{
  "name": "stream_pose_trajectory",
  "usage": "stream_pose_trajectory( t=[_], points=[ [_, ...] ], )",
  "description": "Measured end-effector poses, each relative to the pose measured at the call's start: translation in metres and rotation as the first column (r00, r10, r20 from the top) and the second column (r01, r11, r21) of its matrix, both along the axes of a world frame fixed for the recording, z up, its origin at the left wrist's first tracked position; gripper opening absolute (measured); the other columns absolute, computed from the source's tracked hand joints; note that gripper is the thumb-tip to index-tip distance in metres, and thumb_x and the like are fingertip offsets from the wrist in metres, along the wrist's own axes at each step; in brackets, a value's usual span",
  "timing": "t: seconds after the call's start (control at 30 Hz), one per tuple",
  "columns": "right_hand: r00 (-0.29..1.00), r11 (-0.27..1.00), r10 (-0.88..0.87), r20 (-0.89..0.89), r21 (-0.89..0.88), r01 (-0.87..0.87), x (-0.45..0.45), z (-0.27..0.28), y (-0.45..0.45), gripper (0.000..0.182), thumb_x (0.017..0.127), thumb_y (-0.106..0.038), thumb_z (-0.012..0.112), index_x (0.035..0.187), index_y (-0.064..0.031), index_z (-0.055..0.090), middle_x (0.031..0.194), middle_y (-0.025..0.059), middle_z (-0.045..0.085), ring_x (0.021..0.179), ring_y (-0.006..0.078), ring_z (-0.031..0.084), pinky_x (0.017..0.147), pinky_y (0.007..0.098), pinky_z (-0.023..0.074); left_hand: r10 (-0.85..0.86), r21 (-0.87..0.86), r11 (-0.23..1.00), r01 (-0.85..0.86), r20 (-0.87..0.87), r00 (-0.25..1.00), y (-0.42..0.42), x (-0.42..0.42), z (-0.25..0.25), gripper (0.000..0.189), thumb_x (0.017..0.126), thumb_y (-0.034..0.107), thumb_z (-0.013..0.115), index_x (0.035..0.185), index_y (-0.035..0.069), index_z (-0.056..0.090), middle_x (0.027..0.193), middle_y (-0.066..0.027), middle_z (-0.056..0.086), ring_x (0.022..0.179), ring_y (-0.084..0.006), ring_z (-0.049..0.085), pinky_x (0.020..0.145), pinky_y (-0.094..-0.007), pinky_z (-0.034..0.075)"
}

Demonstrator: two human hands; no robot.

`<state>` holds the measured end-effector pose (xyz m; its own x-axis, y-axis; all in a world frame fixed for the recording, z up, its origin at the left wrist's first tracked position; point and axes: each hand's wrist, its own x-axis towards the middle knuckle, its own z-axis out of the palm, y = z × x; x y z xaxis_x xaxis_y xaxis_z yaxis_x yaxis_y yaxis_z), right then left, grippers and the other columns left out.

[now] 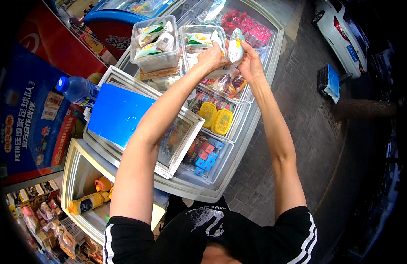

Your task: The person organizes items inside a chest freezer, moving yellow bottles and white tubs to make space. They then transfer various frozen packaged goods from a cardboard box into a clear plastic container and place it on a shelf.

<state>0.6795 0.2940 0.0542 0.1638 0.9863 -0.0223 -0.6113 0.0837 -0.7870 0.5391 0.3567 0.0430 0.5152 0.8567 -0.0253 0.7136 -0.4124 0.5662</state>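
Observation:
My right hand (252, 64) holds up a white-and-green wrapped frozen treat (236, 46) with a yellow patch, over the right edge of a clear plastic box (206, 28). My left hand (212, 57) is over that box, its fingers against an upright white-and-green wrapped treat (216, 36). Whether those fingers grip it is unclear. More wrapped treats (198, 39) lie inside the same box. Just left stands a second clear plastic box (137, 61), also holding several similar packs (150, 34). Both boxes rest on an open-topped display freezer (230, 183).
Wire-divided freezer compartments hold yellow tubs (221, 120), blue-and-red packs (208, 155) and pink-wrapped items (246, 26). A blue board (119, 112) lies on the framed glass lid (177, 145). A blue-capped bottle (74, 90) lies beside it. A white car (345, 36) stands on the right.

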Motion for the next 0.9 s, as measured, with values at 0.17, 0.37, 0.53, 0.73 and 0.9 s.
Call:
stream_pose_trajectory(
  t=[0.17, 0.37, 0.53, 0.73, 0.9],
  points=[
    [0.998, 1.0, -0.01, -0.064, -0.011, 0.009, 0.006, -0.004, -0.009, 0.048, 0.09, -0.025, 0.057, 0.125, 0.0051, 0.045, 0.118, 0.0266, 0.056, 0.11, 0.0349, 0.057, 0.095, 0.0452, 0.0477, 0.111, -0.187, 0.976, -0.111, -0.007, 0.994, 0.0, 0.003, 0.009, 0.08, 0.067, 0.03, 0.075, 0.123, -0.008, 0.033, 0.105, -0.0275, 0.062, 0.101, -0.0375, 0.061, 0.085, -0.0443, 0.048],
    [0.997, 0.998, 0.057, -0.061, -0.002, -0.057, -0.001, 0.0, -0.007, 0.047, 0.091, -0.025, 0.056, 0.124, 0.0049, 0.043, 0.12, 0.0291, 0.054, 0.112, 0.0397, 0.055, 0.095, 0.0482, 0.0478, 0.3, -0.294, 0.921, -0.255, 0.12, 0.946, 0.013, 0.002, -0.007, 0.051, 0.069, 0.017, 0.065, 0.113, -0.005, 0.05, 0.106, -0.0241, 0.063, 0.103, -0.0358, 0.061, 0.088, -0.0431, 0.048],
    [0.986, 0.995, 0.098, -0.135, 0.023, -0.096, -0.011, 0.007, -0.005, 0.047, 0.091, -0.023, 0.056, 0.124, 0.0055, 0.041, 0.122, 0.0305, 0.052, 0.112, 0.0407, 0.054, 0.092, 0.0503, 0.0507, 0.334, -0.329, 0.915, -0.233, 0.294, 0.896, 0.027, -0.021, -0.006, 0.046, 0.061, 0.016, 0.073, 0.101, -0.004, 0.062, 0.101, -0.0219, 0.066, 0.096, -0.0327, 0.065, 0.08, -0.0403, 0.051],
    [0.975, 0.981, 0.189, -0.117, 0.072, -0.182, -0.026, 0.017, 0.01, 0.046, 0.089, -0.025, 0.059, 0.122, 0.0041, 0.044, 0.116, 0.0256, 0.056, 0.107, 0.0383, 0.058, 0.089, 0.0484, 0.0526, 0.208, -0.37, 0.929, 0.012, 0.549, 0.809, 0.046, -0.094, 0.067, 0.061, 0.065, 0.012, 0.073, 0.121, -0.004, 0.053, 0.096, -0.0146, 0.064, 0.079, -0.0216, 0.063, 0.064, -0.0325, 0.052],
    [0.969, 0.982, 0.186, 0.165, -0.018, -0.186, -0.079, 0.033, 0.064, 0.042, 0.084, -0.025, 0.067, 0.112, 0.0028, 0.055, 0.103, 0.0167, 0.062, 0.094, 0.0255, 0.063, 0.08, 0.0421, 0.0529, 0.256, -0.208, 0.966, -0.155, 0.665, 0.702, 0.114, -0.186, 0.07, 0.039, 0.067, 0.009, 0.068, 0.104, 0.0, 0.061, 0.084, -0.0091, 0.064, 0.074, -0.0181, 0.063, 0.062, -0.0328, 0.051]
  ],
)
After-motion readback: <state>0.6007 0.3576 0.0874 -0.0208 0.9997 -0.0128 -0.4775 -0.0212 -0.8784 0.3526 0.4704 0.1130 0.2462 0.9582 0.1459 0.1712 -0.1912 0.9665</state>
